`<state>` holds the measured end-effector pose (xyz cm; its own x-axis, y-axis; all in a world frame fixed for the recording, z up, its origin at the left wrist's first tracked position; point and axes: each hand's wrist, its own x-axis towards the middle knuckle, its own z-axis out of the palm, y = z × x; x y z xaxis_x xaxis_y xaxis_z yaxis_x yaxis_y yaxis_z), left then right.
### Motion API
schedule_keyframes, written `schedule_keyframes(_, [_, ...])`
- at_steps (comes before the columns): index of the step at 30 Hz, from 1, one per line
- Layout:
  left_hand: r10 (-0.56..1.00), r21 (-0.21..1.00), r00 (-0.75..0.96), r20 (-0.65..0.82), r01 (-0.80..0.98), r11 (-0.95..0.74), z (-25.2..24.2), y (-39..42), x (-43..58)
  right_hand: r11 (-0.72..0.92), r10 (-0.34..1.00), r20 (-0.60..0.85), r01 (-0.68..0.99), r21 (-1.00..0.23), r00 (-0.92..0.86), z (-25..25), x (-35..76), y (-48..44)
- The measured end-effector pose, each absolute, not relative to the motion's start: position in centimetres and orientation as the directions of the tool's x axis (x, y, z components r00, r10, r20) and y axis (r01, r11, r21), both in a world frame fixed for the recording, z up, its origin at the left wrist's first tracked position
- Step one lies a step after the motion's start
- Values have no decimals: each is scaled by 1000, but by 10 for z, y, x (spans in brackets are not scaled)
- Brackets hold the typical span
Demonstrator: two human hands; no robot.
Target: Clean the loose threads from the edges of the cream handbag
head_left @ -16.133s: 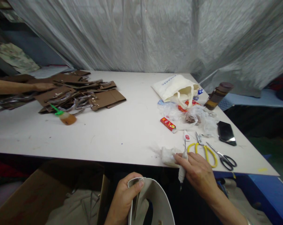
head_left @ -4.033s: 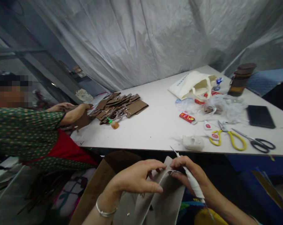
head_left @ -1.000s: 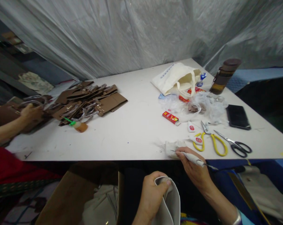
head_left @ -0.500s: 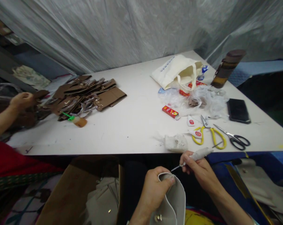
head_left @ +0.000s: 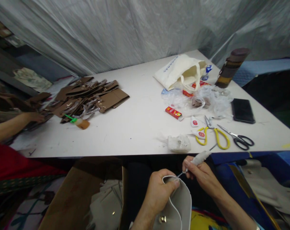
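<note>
My left hand [head_left: 159, 191] pinches the upper rim of a light grey leather-like bag [head_left: 185, 204], thumb inside the fold. A small gold clasp shows on the bag's front, and its mouth gapes toward me. My right hand [head_left: 200, 174] is closed around the pale wrapped handle of an awl [head_left: 200, 157]. Its thin metal tip meets the bag's rim beside my left thumb; whether it has pierced the material I cannot tell. A short metal end sticks out of the back of the handle. Both hands are just below the table's front edge.
On the white table [head_left: 140, 127] lie yellow-handled scissors [head_left: 216, 137], black-handled scissors [head_left: 243, 140], a white lump [head_left: 178, 143], a phone [head_left: 243, 110], a bottle [head_left: 231, 68] and a tote bag [head_left: 178, 72]. At left, a co-worker's hand [head_left: 32, 117] is by brown bags [head_left: 113, 99] and a glue bottle [head_left: 82, 123].
My right hand has moved slightly left and down, bringing the awl's tip against the bag's rim. The co-worker's hand has lowered and moved right.
</note>
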<state>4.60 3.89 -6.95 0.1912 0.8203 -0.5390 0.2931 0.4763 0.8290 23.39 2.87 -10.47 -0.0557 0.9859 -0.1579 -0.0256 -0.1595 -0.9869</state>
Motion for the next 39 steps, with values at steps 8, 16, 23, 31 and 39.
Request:
schedule_keyframes(8, [805, 833, 223, -550, 211, 511, -78, 35, 47, -74, 993, -85, 124, -990, -87, -96, 234, 32])
schedule_keyframes(16, [796, 817, 185, -576, 92, 570, -89, 35, 44, -144, 989, -145, 28, -989, -33, -105, 228, 14])
schedule_keyframes(23, [811, 819, 129, -570, 13, 574, -90, 38, 38, -124, 968, -150, -137, -983, 201, -115, 217, 10])
schedule_keyframes(31, [803, 799, 132, -581, -96, 594, -94, 41, 27, 122, 936, 218, 328, -937, 275, -103, 233, 52])
schedule_keyframes(39, [771, 730, 128, -624, -257, 633, -104, 43, 15, 224, 923, 338, 459, -860, 182, -109, 234, 67])
